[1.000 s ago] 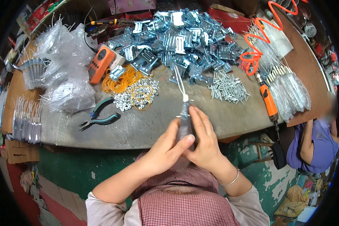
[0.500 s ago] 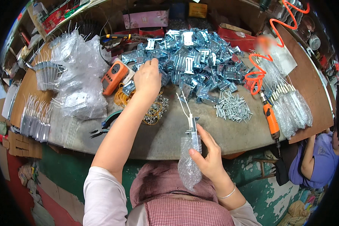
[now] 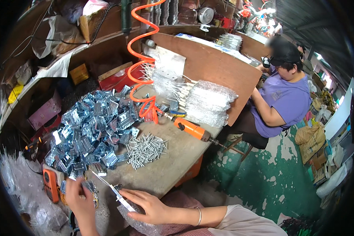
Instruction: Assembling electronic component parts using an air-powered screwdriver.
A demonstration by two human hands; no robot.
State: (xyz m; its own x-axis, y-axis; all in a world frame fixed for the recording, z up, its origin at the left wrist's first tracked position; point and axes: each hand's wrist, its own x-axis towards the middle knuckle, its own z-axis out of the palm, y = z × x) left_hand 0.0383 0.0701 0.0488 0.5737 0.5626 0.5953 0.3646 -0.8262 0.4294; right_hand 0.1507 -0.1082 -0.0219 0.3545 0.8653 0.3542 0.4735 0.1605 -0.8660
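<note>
My right hand (image 3: 147, 208) is closed round a slim metal part with white wires (image 3: 124, 201), its lower end in a clear bubble-wrap sleeve (image 3: 139, 223). The wires point up and left, toward the pile of blue-silver metal brackets (image 3: 94, 129). My left hand (image 3: 80, 204) is at the lower left, fingers bent and thumb apart from them, with nothing visible between. Just beside it are small nuts (image 3: 94, 194), mostly hidden by the hand, and a loose bracket (image 3: 89, 185). An orange boxy device (image 3: 50, 185) stands left of that hand.
Silver screws (image 3: 145, 150) lie right of the brackets. An orange power screwdriver (image 3: 192, 129) with a coiled orange hose (image 3: 139, 59) lies near the table edge. Bubble-wrapped parts (image 3: 208, 100) are stacked behind it, more plastic-wrapped ones (image 3: 31, 196) at left. A person in purple (image 3: 281, 98) sits at right.
The view has swung to the right, bringing the seated person fully in. My left hand has drawn back from the bracket pile toward the nuts. My right hand still holds the wired part.
</note>
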